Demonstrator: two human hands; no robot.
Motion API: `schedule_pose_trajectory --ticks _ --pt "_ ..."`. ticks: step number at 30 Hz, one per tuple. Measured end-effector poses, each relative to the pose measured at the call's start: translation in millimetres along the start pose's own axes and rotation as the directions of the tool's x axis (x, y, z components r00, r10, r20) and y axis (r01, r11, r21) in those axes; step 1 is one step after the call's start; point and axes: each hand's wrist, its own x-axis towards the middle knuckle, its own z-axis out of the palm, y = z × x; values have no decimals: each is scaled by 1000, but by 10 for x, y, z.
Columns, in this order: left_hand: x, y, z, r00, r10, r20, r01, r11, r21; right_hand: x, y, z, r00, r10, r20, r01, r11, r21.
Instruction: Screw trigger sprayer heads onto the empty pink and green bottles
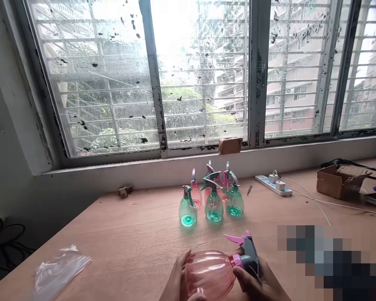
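A pink see-through spray bottle (208,274) lies on its side between my hands, low over the wooden table (128,238). My left hand (174,280) cups the bottle's round base, fingers curled against it. My right hand (258,282) is closed around the neck, just below the grey spray head with its pink trigger (246,246). Further back on the table stands a cluster of several small spray bottles (213,196), green ones in front and pink ones behind.
A crumpled clear plastic bag (58,267) lies at the left front. A white power strip with chargers (274,184) and its cables run to the right, beside an open cardboard box (340,179). A window sill and barred window (203,75) close the far side.
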Motion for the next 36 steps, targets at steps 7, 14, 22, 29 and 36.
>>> schedule_pose_trajectory --ticks 7,14,22,29,36 --pt "11 -19 -14 980 158 -118 -124 960 252 -11 -29 18 1000 21 -21 -21 1000 1" --pt "-15 -51 -48 997 -78 19 76 995 58 -44 -28 15 999 16 42 -17 999 40" --pt "112 -309 -7 978 189 -83 -164 957 241 -7 -29 23 1000 8 -4 -8 1000 26" --pt "51 -174 -20 999 5 -42 -3 999 48 -22 7 7 996 -42 82 33 994 108" --pt "18 69 -15 998 -40 57 44 997 -70 -14 -12 -24 995 -6 102 -7 991 132"
